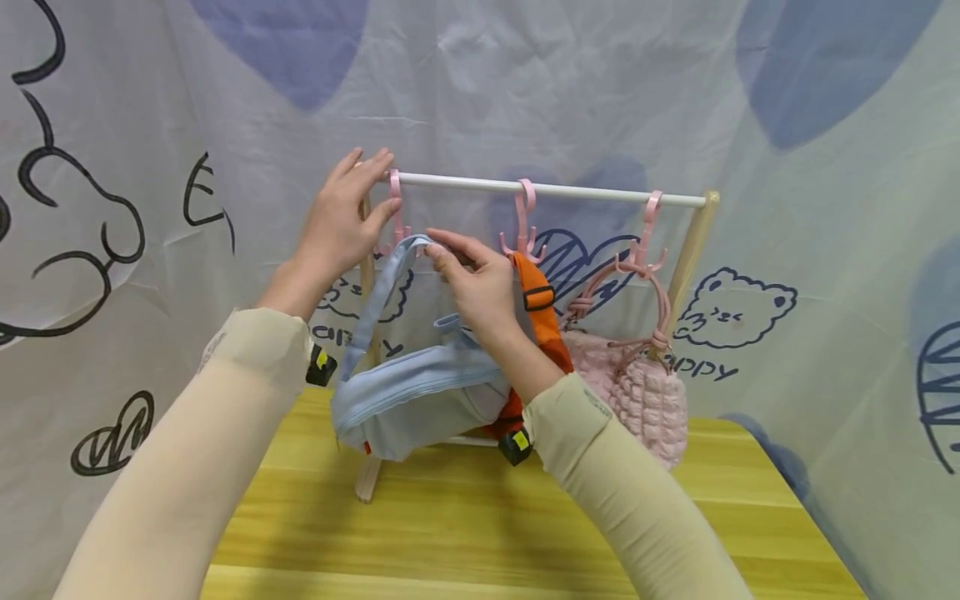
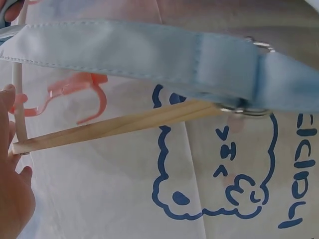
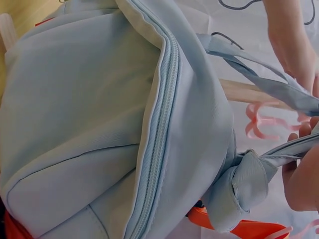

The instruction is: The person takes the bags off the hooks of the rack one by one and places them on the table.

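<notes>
A light blue bag (image 1: pixel 427 375) with a long zipper hangs in front of the rack's left part. My right hand (image 1: pixel 483 292) pinches its strap (image 1: pixel 378 304) between thumb and fingers, close to the prongs of the left pink hook (image 1: pixel 396 204). With fingers extended, my left hand (image 1: pixel 345 212) is at the left end of the white rail (image 1: pixel 461 181), beside that hook; exact contact is unclear. In the left wrist view the strap (image 2: pixel 124 52) crosses in front of the wooden post (image 2: pixel 119 125). The zipper (image 3: pixel 162 124) fills the middle of the right wrist view.
An orange strap (image 1: pixel 543 317) hangs from the middle pink hook (image 1: pixel 525 217), partly behind my right hand. From the right hook (image 1: pixel 648 229) hangs a quilted pink bag (image 1: pixel 652 400). The rack stands on a wooden table (image 1: pixel 420 533) before a printed cloth (image 1: pixel 525 100).
</notes>
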Demonstrator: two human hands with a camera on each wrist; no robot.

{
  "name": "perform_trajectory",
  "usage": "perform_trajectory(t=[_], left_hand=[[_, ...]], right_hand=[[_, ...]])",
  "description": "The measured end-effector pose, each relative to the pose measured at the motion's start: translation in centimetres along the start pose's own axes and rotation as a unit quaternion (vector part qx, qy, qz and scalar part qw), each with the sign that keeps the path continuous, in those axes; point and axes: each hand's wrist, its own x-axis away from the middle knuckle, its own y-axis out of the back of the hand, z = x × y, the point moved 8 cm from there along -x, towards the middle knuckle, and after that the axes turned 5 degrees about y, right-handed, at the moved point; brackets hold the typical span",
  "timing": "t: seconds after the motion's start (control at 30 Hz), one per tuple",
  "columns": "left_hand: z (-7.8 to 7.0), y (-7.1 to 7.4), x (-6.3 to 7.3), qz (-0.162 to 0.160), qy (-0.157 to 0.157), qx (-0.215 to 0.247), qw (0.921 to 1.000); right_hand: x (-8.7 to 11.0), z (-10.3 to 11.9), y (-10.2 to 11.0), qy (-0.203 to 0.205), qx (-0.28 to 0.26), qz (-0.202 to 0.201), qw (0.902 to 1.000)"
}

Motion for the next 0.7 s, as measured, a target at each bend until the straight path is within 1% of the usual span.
perform_trajectory(t=[0.17,0.37,0.53,0.7], left_hand=[[-0.2,0.4,1.4,-0.018,-0.019,0.032,0.9991],[-0.5,0.9,4.0,-0.048,-0.05,0.059,0.9959],[-0.6,0.8,6.6,-0.061,-0.061,0.078,0.9932],[-0.4,-0.2,9.7,-0.058,-0.054,0.092,0.9926]], right_hand=[[0.2,0.5,0.5,-0.007,0.007,-0.012,0.9999],[0.5,0.8,1.2,-0.011,0.0,-0.023,0.9997],[1.0,0.7,2.2,-0.016,-0.02,-0.043,0.9988],[1.5,0.8,3.6,-0.009,-0.03,-0.078,0.9965]])
